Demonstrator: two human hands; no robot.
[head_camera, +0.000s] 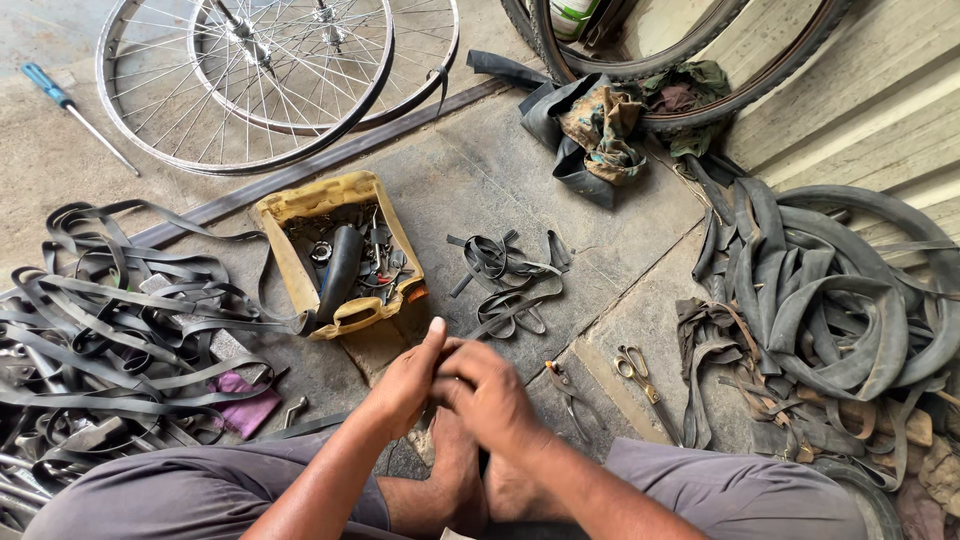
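My left hand (405, 380) and my right hand (490, 392) meet low in the middle of the view, above my bare feet (470, 475). The fingers of both are curled together, the left thumb raised. The right hand covers the spot where they touch, so I cannot tell whether something small sits between them. A small heap of black rubber strips (505, 280) lies just beyond the hands. Pliers (568, 388) and yellow-handled scissors (640, 378) rest on the stone floor to the right of my right hand.
A yellow cut-open container (300, 205) with a black tube and small metal parts sits ahead left. Tangled rubber strips (110, 320) lie at left, old inner tubes (830, 300) at right. Two spoked rims (260, 70), a blue-handled screwdriver (60, 100), tyres (680, 60) and rags (605, 125) lie farther off.
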